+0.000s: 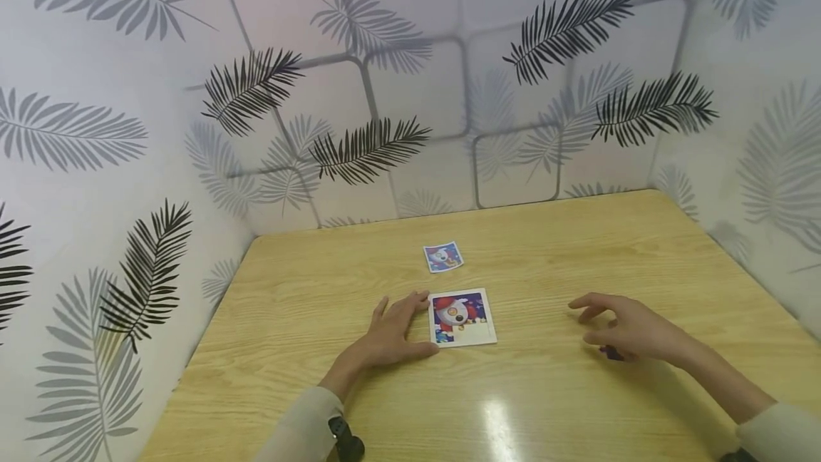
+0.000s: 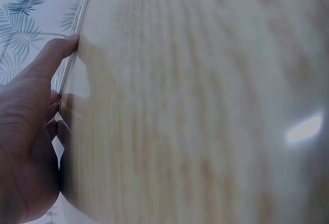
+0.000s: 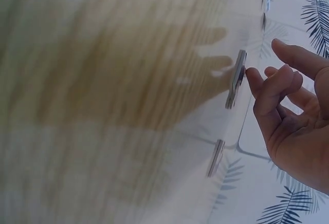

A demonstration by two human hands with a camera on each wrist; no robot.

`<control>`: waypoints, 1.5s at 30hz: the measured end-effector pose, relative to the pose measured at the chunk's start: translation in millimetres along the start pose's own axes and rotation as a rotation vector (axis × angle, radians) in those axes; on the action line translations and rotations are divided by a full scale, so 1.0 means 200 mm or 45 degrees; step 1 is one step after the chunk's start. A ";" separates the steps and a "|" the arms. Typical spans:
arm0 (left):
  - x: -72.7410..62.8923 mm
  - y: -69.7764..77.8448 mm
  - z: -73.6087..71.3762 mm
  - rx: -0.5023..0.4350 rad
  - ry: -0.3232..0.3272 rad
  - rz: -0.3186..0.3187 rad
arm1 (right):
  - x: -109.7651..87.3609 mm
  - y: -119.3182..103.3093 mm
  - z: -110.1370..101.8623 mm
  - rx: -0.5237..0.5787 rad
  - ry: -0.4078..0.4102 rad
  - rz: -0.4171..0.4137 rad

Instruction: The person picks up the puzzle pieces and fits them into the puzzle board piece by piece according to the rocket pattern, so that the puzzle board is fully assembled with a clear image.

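A square picture puzzle board point(image 1: 474, 334) lies on the table, partly filled with a red, white and blue cartoon picture; its lower right part shows bare white. My left hand point(image 1: 394, 334) rests beside it, with spread fingers and thumb touching its left corners. Off to the right, my right hand point(image 1: 625, 326) hovers low over a dark puzzle piece point(image 1: 612, 353). In the right wrist view, one fingertip of that hand touches a thin flat piece point(image 3: 236, 80), while index finger and thumb stay apart. A second flat piece point(image 3: 216, 158) lies close by, its face hidden.
A small printed picture card point(image 1: 443, 257) with the same cartoon lies behind the board. The wood-grain table point(image 1: 308, 291) reaches a wall point(image 1: 417, 77) covered in leaf-patterned sheeting. Light glares off the table's front.
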State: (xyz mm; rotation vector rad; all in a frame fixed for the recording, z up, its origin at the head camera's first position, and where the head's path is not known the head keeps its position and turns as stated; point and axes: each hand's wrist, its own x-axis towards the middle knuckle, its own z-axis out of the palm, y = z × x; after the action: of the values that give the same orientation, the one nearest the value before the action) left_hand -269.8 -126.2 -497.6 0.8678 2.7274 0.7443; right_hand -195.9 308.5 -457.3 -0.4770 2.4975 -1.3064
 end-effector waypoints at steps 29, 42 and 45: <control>0.00 0.00 0.00 0.003 -0.009 -0.018 | -0.17 0.09 -0.06 -0.177 -0.009 -0.055; 0.00 -0.01 0.01 0.014 -0.004 -0.004 | -0.15 0.08 -0.06 -0.390 0.131 -0.072; 0.00 0.00 0.00 0.002 -0.003 0.000 | -0.14 0.07 -0.06 -0.401 0.165 -0.096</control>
State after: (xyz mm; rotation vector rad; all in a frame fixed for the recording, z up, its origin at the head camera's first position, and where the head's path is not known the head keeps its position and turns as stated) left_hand -270.1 -125.9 -498.1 0.8686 2.7263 0.7403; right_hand -178.4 336.3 -459.7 -0.5758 2.8357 -0.9987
